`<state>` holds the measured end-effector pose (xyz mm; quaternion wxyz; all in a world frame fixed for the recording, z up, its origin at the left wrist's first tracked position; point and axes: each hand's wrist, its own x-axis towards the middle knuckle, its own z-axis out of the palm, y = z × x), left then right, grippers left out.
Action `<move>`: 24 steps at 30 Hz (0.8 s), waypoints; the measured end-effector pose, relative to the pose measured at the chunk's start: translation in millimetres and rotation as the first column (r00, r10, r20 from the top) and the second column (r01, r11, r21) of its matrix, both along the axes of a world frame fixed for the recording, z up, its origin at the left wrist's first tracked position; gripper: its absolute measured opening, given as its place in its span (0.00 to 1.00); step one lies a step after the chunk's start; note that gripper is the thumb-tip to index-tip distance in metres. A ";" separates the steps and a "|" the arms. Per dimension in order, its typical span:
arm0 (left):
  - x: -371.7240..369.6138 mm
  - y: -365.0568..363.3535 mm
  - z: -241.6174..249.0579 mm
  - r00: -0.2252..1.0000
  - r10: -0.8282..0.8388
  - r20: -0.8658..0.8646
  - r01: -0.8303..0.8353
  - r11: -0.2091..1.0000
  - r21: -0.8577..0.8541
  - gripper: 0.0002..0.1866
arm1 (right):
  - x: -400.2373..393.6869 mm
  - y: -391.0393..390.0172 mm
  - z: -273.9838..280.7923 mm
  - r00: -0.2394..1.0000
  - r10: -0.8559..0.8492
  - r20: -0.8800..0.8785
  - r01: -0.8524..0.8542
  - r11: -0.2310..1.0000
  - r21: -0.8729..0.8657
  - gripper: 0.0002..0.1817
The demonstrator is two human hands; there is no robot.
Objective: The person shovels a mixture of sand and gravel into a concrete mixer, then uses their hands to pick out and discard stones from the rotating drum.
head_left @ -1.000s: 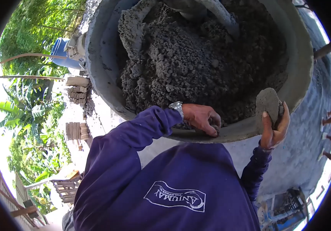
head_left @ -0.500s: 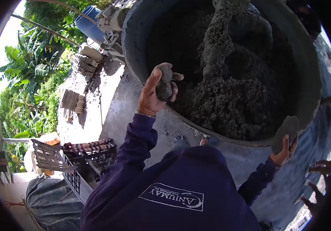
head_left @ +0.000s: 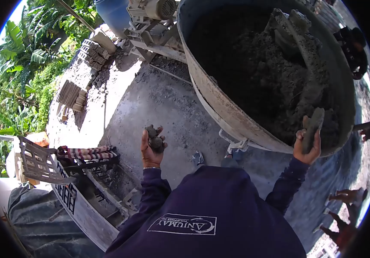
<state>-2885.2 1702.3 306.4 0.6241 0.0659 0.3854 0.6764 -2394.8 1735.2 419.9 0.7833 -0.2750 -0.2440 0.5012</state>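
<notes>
My left hand [head_left: 145, 151] is wrapped round a lumpy clump of grey mortar [head_left: 155, 142], held out over the concrete floor to the left of the mixer. A flat, oblong grey piece [head_left: 315, 122] coated in cement stands up from my right hand [head_left: 306, 151], gripped between thumb and fingers; its exact kind I cannot tell. That hand overlaps the near right rim of a large round mixer pan [head_left: 236, 103]. Inside the pan lies dark, crumbly wet mortar [head_left: 253, 73], with a mortar-caked mixing arm [head_left: 311, 60] rising through it.
A motor [head_left: 161, 9] on a metal frame and a blue barrel [head_left: 112, 16] stand behind the pan's left side. Hollow blocks [head_left: 93, 55] are stacked farther left. A plastic crate [head_left: 41, 159] and a striped cloth [head_left: 88, 152] sit at lower left. Another person's limbs [head_left: 339, 215] show at right.
My left hand has drawn back and down from the pan's rim with the clump. The view has shifted, with the pan now farther right. My right hand has turned the flat piece more upright.
</notes>
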 end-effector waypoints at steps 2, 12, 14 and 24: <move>-10.8 -21.9 -11.7 1.000 0.018 0.023 -0.018 0.999 -0.040 0.24 | -37.7 13.9 4.3 0.996 0.090 -0.004 -0.090 0.996 0.018 0.24; -80.0 -40.6 -40.1 0.992 0.072 -0.103 -0.089 0.982 -0.165 0.20 | -104.0 159.0 26.1 0.462 0.339 0.819 0.021 0.920 -0.392 0.35; -91.8 -38.3 -49.5 0.987 0.096 -0.128 -0.119 0.974 -0.195 0.20 | -104.5 214.6 -4.0 0.295 0.477 0.828 0.001 0.867 -0.499 0.38; -150.0 -79.0 -131.5 0.920 0.241 -0.309 -0.371 0.790 -0.488 0.20 | -181.3 456.1 -245.3 -0.186 0.709 0.680 0.118 0.703 -0.701 0.41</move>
